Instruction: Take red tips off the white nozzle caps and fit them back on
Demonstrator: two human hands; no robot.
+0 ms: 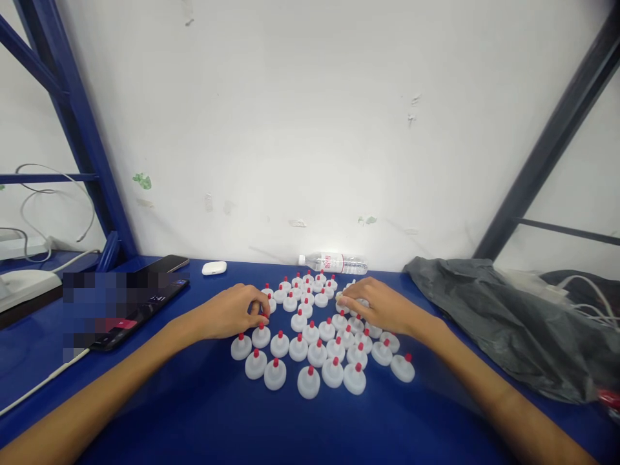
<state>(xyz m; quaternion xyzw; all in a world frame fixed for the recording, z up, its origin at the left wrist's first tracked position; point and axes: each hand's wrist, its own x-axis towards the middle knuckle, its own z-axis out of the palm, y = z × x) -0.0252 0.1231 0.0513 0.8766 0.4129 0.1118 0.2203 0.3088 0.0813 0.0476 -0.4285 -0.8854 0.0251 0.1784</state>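
A person's left hand [235,312] curls at the left edge of a cluster of white red-tipped caps [298,349] spread over the lower center of the frame on a blue surface [290,433]. One cap [261,338] sits just below that grip, its axis near upright, red tip pointing up toward the fingertips; the left hand is clearly the nearer. Thumb and fingers bend close together, though whether they pinch anything cannot be told. Right of center, the right hand [380,305] arches over more caps, its hold partly hidden and equally unclear.
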